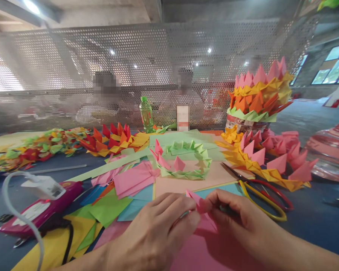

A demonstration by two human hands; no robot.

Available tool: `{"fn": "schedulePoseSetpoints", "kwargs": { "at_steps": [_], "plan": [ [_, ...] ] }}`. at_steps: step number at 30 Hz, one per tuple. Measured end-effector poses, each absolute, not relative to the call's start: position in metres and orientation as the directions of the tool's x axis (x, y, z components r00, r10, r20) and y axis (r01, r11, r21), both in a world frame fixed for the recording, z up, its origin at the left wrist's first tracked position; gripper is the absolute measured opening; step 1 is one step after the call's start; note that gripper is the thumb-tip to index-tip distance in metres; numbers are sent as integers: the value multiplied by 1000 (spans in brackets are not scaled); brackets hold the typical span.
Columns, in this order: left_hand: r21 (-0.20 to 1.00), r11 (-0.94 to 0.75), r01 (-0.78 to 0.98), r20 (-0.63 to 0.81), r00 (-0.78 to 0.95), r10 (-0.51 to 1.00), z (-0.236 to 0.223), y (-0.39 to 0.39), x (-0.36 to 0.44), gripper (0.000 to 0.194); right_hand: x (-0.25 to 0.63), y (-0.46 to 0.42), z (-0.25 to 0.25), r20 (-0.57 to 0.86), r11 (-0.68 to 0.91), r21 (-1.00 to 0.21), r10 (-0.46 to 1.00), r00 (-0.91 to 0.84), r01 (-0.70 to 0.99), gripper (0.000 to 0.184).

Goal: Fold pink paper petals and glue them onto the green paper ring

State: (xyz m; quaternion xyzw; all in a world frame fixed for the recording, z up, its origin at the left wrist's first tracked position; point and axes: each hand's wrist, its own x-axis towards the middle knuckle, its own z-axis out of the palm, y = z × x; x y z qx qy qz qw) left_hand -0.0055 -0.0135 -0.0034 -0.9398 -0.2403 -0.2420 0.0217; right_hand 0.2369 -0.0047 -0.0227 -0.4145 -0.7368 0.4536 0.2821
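Observation:
Between my fingers is a small pink paper piece, partly folded and mostly covered by the hands. My left hand pinches it from the left, back of the hand toward me. On the other side my right hand grips it with thumb and fingertips. Both are over a pink paper sheet. Just beyond lies a ring of folded light green paper, with a few pink folded points on its left side. Scissors with one yellow and one red handle rest right of my right hand.
Pink paper strips and coloured sheets lie left. A magenta power strip with a white cable is farther left. A tiered paper-petal stack, a green bottle and a perforated metal screen stand behind. A clear plastic container sits right.

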Motion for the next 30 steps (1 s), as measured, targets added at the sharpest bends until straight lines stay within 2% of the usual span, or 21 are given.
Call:
{"fn": "schedulePoseSetpoints", "kwargs": {
  "at_steps": [3, 7, 12, 15, 17, 19, 22, 24, 27, 30],
  "plan": [
    [15, -918, 397, 479, 802, 355, -2, -13, -6, 24, 235, -5, -24, 2, 190, -927, 864, -504, 323, 32],
    [-82, -922, 379, 510, 810, 288, 0, -17, -5, 27, 234, -6, -23, 61, 285, -885, 854, -516, 367, 32],
    [-106, -895, 432, 485, 809, 333, -4, -17, -2, 29, 237, -6, -28, 192, 476, -742, 825, -531, 471, 10],
    [-45, -888, 458, 463, 797, 387, -8, -16, 1, 31, 239, -6, -29, 356, 635, -609, 755, -551, 476, 7],
    [19, -892, 451, 415, 808, 418, -11, -15, 2, 35, 237, -8, -27, 411, 700, -523, 707, -575, 486, 7],
    [64, -890, 452, 371, 817, 442, -13, -15, 2, 39, 235, -10, -25, 426, 726, -450, 686, -590, 519, 12],
    [105, -872, 478, 393, 786, 478, -13, -19, 1, 41, 232, -13, -24, 399, 743, -354, 669, -627, 568, 12],
    [125, -848, 514, 398, 757, 518, -13, -22, 0, 37, 232, -13, -27, 380, 745, -316, 666, -642, 587, 8],
    [174, -839, 515, 469, 706, 530, -16, -24, -1, 32, 234, -11, -33, 380, 763, -306, 646, -662, 569, 13],
    [338, -813, 474, 472, 661, 583, -26, -21, -1, 22, 236, -10, -36, 364, 759, -315, 651, -666, 570, 12]
  ]
}}
